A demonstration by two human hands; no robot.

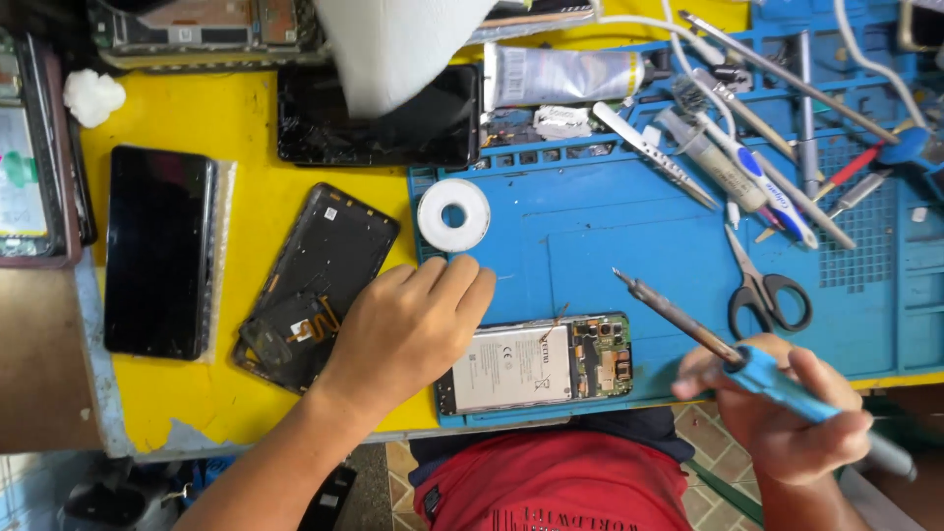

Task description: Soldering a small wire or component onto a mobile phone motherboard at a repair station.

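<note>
- The right hand (787,408) is clamped round the blue handle of a soldering iron (728,349), past the near edge of the table; the iron's tip hangs over the blue work mat (570,231), just above the phone.
- The opened phone (536,364), back cover off with battery and circuit board showing, lies at the near edge of the mat.
- The left hand (408,329) rests flat, fingers together and holding nothing, on the mat's near left corner, touching the phone's left end.
- A white tape roll (453,214) sits just beyond the left fingertips.
- A black phone back cover (317,285) lies on the yellow table (246,138), left of that hand.
- Scissors (765,287) lie on the mat beyond the right hand.
</note>
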